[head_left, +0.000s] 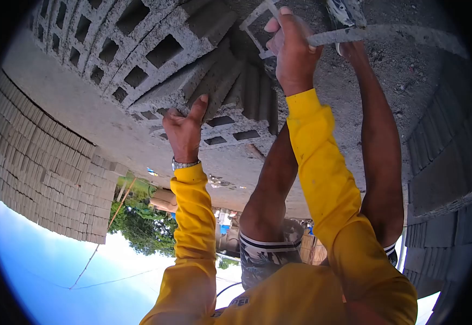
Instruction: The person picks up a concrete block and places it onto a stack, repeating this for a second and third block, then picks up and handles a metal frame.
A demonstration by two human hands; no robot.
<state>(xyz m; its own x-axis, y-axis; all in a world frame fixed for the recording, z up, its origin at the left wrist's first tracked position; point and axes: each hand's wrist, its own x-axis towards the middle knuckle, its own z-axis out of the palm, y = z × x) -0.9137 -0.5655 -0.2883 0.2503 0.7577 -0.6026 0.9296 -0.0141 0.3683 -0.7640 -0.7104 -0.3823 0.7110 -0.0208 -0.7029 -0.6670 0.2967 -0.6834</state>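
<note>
- Grey ground [404,81] is running beneath you; two block stacks, left [46,162] and right [447,168], are flanking it.
- Your left hand [184,132] is pressing one hollow block [192,89] beside others, total unclear.
- Your right hand [295,57] is gripping one barred frame [344,36].
- Two legs [381,141] are standing close by.

The near blocks [209,76] adjoin the left fingers [201,101] and extend up and to their left in the view. The frame [251,33] lies at the right fingers [286,13]; its bar [393,34] extends to their right. Both legs [379,135] are right of the left fingers. One block stack [46,162] stands well left of the left fingers, another [447,168] well right of the right fingers.
</note>
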